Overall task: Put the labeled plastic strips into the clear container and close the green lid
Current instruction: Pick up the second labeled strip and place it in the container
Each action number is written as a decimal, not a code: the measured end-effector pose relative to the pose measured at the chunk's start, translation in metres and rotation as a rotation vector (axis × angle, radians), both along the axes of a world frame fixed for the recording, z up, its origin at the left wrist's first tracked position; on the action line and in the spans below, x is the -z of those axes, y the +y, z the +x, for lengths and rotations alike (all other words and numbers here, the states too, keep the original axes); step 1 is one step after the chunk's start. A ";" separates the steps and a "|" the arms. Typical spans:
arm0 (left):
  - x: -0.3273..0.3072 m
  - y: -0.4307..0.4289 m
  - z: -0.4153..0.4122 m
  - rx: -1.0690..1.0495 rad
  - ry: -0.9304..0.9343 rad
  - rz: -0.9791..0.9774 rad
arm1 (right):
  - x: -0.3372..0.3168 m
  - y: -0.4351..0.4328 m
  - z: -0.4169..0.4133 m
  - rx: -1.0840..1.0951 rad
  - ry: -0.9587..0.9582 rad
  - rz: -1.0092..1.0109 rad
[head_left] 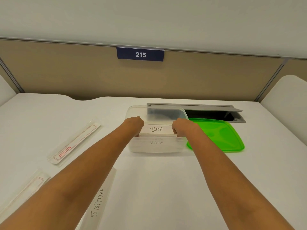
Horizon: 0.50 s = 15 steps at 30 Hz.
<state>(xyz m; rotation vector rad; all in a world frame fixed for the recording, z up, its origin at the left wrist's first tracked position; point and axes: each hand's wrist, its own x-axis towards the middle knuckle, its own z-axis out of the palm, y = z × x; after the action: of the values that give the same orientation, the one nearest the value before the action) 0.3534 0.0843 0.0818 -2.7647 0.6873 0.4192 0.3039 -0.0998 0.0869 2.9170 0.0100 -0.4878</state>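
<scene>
- Left hand (134, 125) is curled at the left end of the strip marked BETA (157, 129), fingers closed on that end; the fingertips are hidden behind the hand
- Right hand (181, 128) is curled the same way at the strip's right end, fingers closed on it
- The BETA strip spans the open top of the clear container (157, 145), lying crosswise near the container's front wall, writing facing up
- Through the front wall another strip is visible lower down inside the container; its writing is blurred and cannot be read
- The container stands on the white table (166, 188), centre of view, with no lid on it
- The green lid (221, 135) lies flat on the table just beside the container's right side
- A strip marked SIGMA (98, 202) lies on the table near the front edge, partly under the left forearm
- Two more strips with red outlines lie on the table to the left: one with a red printed label (74, 143) and one (25, 191) nearer the front, partly covered by the left forearm
- A grey cable hatch (216, 108) is open in the table behind the lid
- A blue sign reading 215 (140, 54) hangs on the partition
</scene>
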 end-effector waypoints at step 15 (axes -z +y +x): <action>-0.009 0.018 -0.054 -0.142 -0.141 -0.419 | -0.015 -0.001 -0.045 0.027 -0.214 0.249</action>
<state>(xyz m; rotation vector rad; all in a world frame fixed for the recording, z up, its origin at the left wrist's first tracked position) 0.2991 0.1025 0.0912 -3.2116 0.6034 0.1113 0.2586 -0.1009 0.1016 3.2022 0.0025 -0.1862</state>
